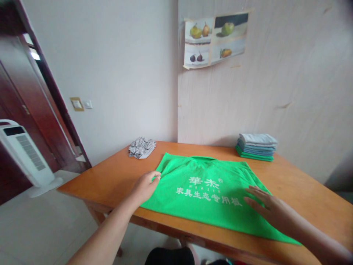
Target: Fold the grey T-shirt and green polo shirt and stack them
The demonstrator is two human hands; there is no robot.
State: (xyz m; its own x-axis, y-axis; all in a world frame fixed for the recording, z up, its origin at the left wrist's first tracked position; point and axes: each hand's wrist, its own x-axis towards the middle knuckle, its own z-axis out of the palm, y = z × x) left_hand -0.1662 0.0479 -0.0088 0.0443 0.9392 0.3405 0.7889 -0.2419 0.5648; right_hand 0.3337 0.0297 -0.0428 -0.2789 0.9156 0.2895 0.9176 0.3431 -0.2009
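A green T-shirt (209, 217) with white printed lettering lies spread on the wooden table (110, 180), its neckline at the far side and its hem toward me. My left hand (147, 186) is at the shirt's left edge, thumb and fingers pinched together on the fabric. Small creases run from that spot. Over the right part of the shirt, my right hand (263, 206) is open, palm down with fingers stretched out; whether it presses on the cloth I cannot tell. Sleeves do not show at the sides.
A folded stack of clothes (256, 147), grey, blue and green, stands at the back right. At the back left lies a crumpled striped cloth (142, 147). Behind the table is a wall with fruit pictures (215, 40). A white tower fan (29, 158) stands on the floor at left.
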